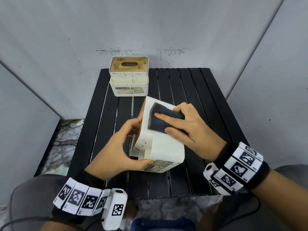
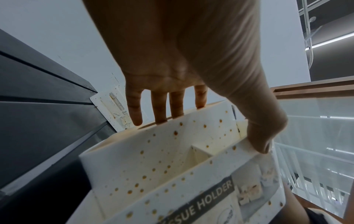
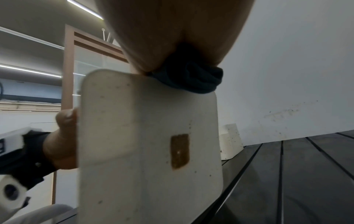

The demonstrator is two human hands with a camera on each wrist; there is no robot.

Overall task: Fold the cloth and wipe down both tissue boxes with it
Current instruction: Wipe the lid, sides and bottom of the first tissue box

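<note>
A white speckled tissue box (image 1: 164, 147) lies tipped on its side at the middle of the black slatted table (image 1: 200, 97). My left hand (image 1: 123, 147) grips its left end, fingers at the wooden lid edge and thumb on the front rim (image 2: 262, 145). My right hand (image 1: 181, 124) presses a folded dark cloth (image 1: 161, 120) flat on the box's upturned side; the cloth (image 3: 193, 78) bunches under the palm in the right wrist view. A second tissue box (image 1: 129, 75) with a wooden lid stands upright at the table's far left.
Grey walls close in the table behind and on both sides. The floor to the left shows a marbled pattern (image 1: 66, 139). The table's right half is bare slats. A cable runs near my right forearm.
</note>
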